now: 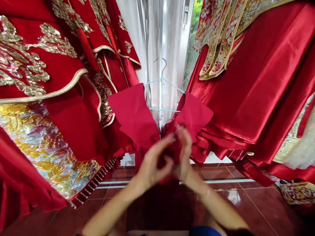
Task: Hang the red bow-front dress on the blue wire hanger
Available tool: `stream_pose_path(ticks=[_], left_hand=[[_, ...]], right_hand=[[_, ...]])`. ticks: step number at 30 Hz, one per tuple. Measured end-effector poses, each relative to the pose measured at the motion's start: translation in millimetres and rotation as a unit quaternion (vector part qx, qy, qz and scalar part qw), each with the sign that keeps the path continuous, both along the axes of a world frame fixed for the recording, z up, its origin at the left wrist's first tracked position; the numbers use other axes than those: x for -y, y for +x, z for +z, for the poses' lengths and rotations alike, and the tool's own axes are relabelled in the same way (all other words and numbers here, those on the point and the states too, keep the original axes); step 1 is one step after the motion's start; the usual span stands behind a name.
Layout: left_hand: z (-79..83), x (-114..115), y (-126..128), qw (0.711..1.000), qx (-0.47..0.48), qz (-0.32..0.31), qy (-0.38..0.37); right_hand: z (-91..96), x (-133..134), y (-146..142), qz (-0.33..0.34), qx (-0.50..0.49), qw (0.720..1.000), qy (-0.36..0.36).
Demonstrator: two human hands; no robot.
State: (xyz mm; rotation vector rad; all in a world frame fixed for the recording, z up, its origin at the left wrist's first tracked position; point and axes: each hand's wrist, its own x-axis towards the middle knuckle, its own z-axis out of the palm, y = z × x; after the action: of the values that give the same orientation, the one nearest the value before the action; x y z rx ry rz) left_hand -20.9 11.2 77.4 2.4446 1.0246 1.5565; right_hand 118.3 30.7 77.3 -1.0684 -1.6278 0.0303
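Note:
A plain red garment (pixel 137 118) with wide, short sleeves hangs in front of me on a thin light-blue wire hanger (pixel 169 82). Its neckline is open in the middle. Both hands are at the front of the garment, just below the neckline, close together and smeared by motion. My left hand (pixel 150 165) has its fingers bent toward the other hand, the thumb curled below them. My right hand (pixel 184 152) is raised beside it, fingers pointing up. Whether either one grips the cloth cannot be made out.
Red garments with sequin trim (pixel 61 49) and tassels hang close on the left. Shiny red satin skirts (pixel 236 101) with a beaded gold piece (pixel 219 55) crowd the right. Behind are a pale curtain (pixel 169 42) and a window frame (pixel 184 36); dark red floor tiles (pixel 221 196) lie below.

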Motion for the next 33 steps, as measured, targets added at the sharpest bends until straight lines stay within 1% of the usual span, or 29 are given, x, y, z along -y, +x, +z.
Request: stream_pose_path(ticks=[1,2,3,4,5,6,7,8,10,13,15,17,19,22,24,25,27,31,33], left_hand=[[30.9,-16,-6,0.998,0.054,0.006,0.034],[60.1,-33,-12,0.993,0.079,0.04,0.079],[86.1,-51,-18,0.988,0.052,0.097,0.107],[107.8,-68,-23,0.983,0.015,0.149,0.106],[124.8,-83,-27,0.977,-0.013,0.19,0.096],[136.9,-96,-30,0.971,-0.042,0.223,0.078],[144.6,-106,-33,0.965,-0.07,0.249,0.052],[148.8,-114,-36,0.958,-0.092,0.269,0.026],[150.7,-121,-41,0.947,-0.126,0.296,-0.017],[150.7,-125,-47,0.937,-0.148,0.315,-0.036],[155.8,-130,-50,0.93,-0.163,0.325,-0.044],[165.9,-137,-51,0.918,-0.188,0.343,-0.065],[179.0,-145,-50,0.896,-0.219,0.375,-0.093],[197.0,-149,-49,0.85,-0.267,0.428,-0.148],[204.3,-149,-50,0.827,-0.296,0.447,-0.17],[206.4,-149,-52,0.821,-0.308,0.448,-0.173],[208.4,-151,-55,0.824,-0.319,0.439,-0.164],[209.0,-153,-61,0.842,-0.318,0.403,-0.165],[208.3,-151,-61,0.838,-0.329,0.395,-0.183]], right_hand=[[22.6,-17,9,-0.017,0.023,0.998,0.06],[45.4,-35,18,-0.056,0.05,0.993,0.093],[66.7,-52,26,-0.099,0.083,0.988,0.089],[85.3,-69,33,-0.131,0.116,0.983,0.049],[100.2,-84,39,-0.147,0.141,0.979,0.011],[111.0,-97,44,-0.153,0.161,0.975,-0.026],[117.9,-107,48,-0.154,0.179,0.97,-0.061],[121.7,-114,51,-0.149,0.194,0.966,-0.086],[124.1,-120,59,-0.139,0.217,0.96,-0.112],[128.5,-118,69,-0.132,0.242,0.952,-0.129],[135.6,-114,72,-0.144,0.264,0.942,-0.149],[144.0,-113,72,-0.172,0.296,0.925,-0.162],[151.3,-114,69,-0.207,0.331,0.906,-0.162],[158.6,-119,64,-0.248,0.366,0.883,-0.158],[161.8,-122,63,-0.264,0.378,0.871,-0.167],[163.2,-124,64,-0.268,0.383,0.867,-0.172],[165.6,-127,68,-0.268,0.39,0.863,-0.177],[168.8,-127,78,-0.256,0.404,0.863,-0.163],[169.2,-127,81,-0.249,0.404,0.866,-0.156]])
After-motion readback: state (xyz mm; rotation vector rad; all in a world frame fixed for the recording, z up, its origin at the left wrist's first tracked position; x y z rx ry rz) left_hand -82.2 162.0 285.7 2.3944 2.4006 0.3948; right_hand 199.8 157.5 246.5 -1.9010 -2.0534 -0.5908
